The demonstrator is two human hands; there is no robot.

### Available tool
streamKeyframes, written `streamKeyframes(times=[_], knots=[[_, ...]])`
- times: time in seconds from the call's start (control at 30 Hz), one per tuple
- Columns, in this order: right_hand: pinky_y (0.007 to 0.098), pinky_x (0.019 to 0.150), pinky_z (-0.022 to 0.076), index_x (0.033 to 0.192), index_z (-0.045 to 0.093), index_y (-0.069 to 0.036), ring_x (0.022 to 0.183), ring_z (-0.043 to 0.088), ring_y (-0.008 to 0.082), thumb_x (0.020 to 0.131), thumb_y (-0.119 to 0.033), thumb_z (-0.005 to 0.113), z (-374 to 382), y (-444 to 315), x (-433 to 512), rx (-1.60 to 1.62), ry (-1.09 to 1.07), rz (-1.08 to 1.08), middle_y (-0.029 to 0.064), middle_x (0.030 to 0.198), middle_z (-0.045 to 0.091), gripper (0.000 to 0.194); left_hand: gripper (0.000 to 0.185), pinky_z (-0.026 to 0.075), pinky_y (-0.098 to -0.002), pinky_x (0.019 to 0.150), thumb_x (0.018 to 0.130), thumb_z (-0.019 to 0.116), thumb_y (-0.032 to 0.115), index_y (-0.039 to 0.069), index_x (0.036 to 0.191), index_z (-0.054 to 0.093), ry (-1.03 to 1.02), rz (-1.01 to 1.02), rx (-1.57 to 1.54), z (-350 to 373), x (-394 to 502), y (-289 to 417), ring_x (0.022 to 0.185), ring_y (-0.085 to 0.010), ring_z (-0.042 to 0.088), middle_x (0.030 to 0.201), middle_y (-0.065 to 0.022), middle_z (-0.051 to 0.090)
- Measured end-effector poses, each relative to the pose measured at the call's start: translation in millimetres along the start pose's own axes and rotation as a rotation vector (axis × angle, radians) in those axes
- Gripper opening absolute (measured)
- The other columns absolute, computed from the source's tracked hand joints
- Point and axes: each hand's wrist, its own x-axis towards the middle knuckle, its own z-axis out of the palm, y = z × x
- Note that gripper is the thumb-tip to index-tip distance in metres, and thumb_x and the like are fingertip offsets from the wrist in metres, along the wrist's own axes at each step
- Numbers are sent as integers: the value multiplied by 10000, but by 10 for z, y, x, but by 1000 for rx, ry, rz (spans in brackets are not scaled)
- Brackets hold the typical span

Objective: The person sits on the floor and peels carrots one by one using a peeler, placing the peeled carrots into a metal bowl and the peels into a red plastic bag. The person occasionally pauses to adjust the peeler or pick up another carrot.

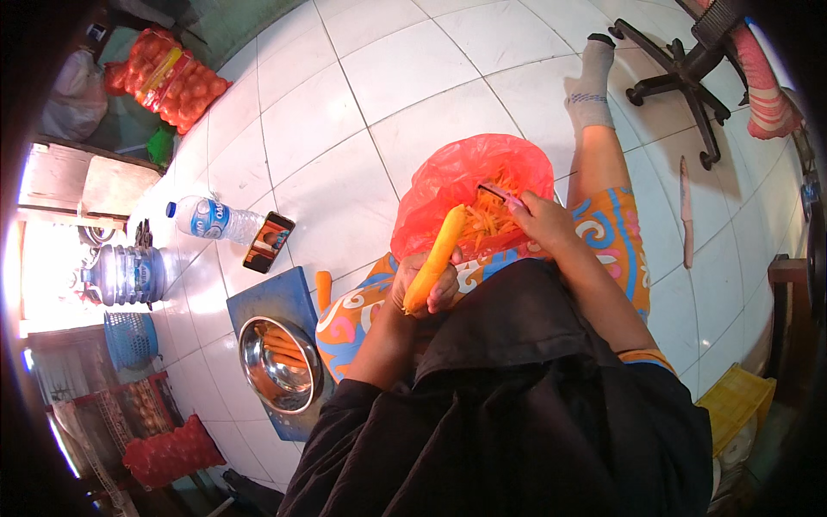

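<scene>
My left hand (431,284) grips a peeled orange carrot (439,258) near its lower end, with its upper end tilted over a red plastic bag (429,187). In my right hand (546,223) is a peeler with a pink handle (515,201), its blade apart from the carrot and above the peelings. Orange carrot peelings (481,220) lie inside the bag, which rests open between my legs. To the left, a steel bowl (311,388) holds several carrots (283,349) and stands on a blue board (278,291). Another carrot (324,289) lies beside my left thigh.
A knife (687,220) lies on the tiles at right, near a wheeled chair base (685,77). A phone (269,242) leans by a water bottle (210,218). Filled red net sacks (171,84), a large water jug (126,274) and a yellow crate (736,404) stand around.
</scene>
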Motion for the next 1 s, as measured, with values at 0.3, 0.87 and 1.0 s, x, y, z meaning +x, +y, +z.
streamKeyframes(times=[0.3,0.87,1.0], knots=[[412,625,452,837,535,-75,742,611,307,841,-466,492,34,174,-94,298,-22,58,147,706,590,393,328,457,-279,391,875,458,179,-31,1108,366,-88,52,-113,49,-120,-74,430,-207,514,598,-129,519],[202,331,273,753,508,-109,369,359,55,868,-318,525,143,465,-109,804,63,56,-21,522,420,239,413,447,-263,398,912,382,390,7,912,536,1003,522,452,747,-2285,-404,450,-178,539,610,-125,547],[202,338,278,738,496,-109,368,351,58,860,-299,524,185,586,-14,770,54,32,-19,523,421,228,403,403,-257,391,921,381,395,25,906,540,1161,524,545,509,-2971,-658,450,-175,517,633,-104,552]])
